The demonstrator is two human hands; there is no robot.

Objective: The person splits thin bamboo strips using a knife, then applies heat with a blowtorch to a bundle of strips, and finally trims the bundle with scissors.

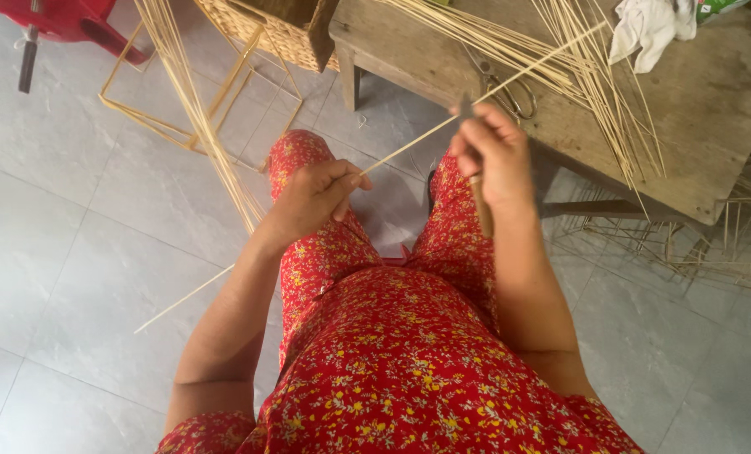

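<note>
So the person sits with knees apart over the grey tiled floor (73, 252), and a long thin pale bamboo stick (409, 145) runs diagonally across the lap, from low on the left up to the worn wooden low table (711, 126). The left hand (312, 195) is closed around the stick, thumb and fingers pinched together on it, which looks like it keeps the stick steady and lined up. The right hand (489, 155) is clamped on a small knife with a wooden handle (479, 206); the handle points down toward the lap and the dark blade end sits right at the stick, touching it as far as I can tell. Holding it that way probably lets the blade ride along the strip while the other hand controls it.

The table has a loose pile of more thin bamboo strips (577, 76) fanned out within easy reach, plus a pair of metal scissors (505, 88) and a crumpled white cloth (648, 29). Off to the left there's a square frame made of bamboo sticks (152, 122) on the floor and a woven basket (249, 29) beside the table.
</note>
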